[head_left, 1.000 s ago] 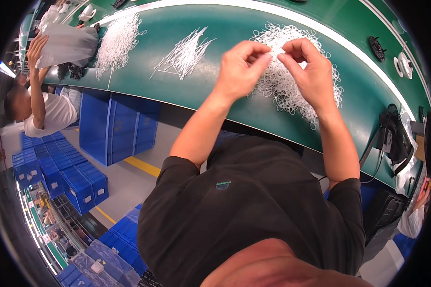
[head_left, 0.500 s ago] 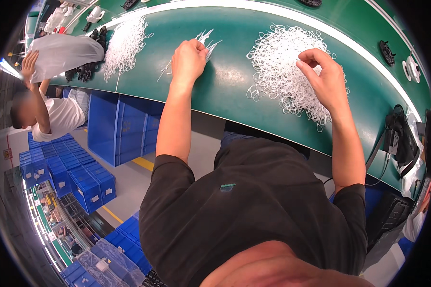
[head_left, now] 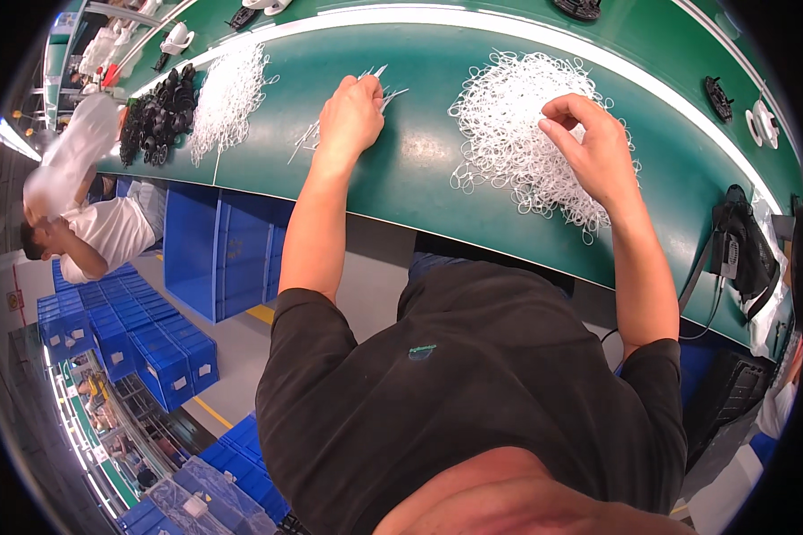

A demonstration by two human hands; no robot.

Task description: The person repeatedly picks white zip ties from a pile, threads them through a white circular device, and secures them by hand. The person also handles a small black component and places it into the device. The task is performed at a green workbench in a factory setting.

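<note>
Toward the middle of the green bench, my left hand (head_left: 351, 114) is closed, with thin white strips (head_left: 393, 96) poking out past its fingertips. More white strips (head_left: 307, 135) lie on the bench beside its wrist. My right hand (head_left: 595, 153) hovers over the right-hand heap of thin white loops (head_left: 509, 116), its thumb and forefinger curled close together. Whatever sits between those fingertips, if anything, is too small to make out. A second heap of white loops (head_left: 229, 98) lies left of my left hand.
Black parts (head_left: 162, 111) are piled beyond the left heap, near a co-worker (head_left: 116, 227) holding a clear plastic bag (head_left: 78, 147). A blue crate (head_left: 192, 245) stands below the bench edge. A black pouch with a cable (head_left: 748, 259) lies at the right end.
The co-worker's plastic bag has moved left, away from the black parts, uncovering them. My right hand has shifted slightly left over the heap; my left hand stays among the strips.
</note>
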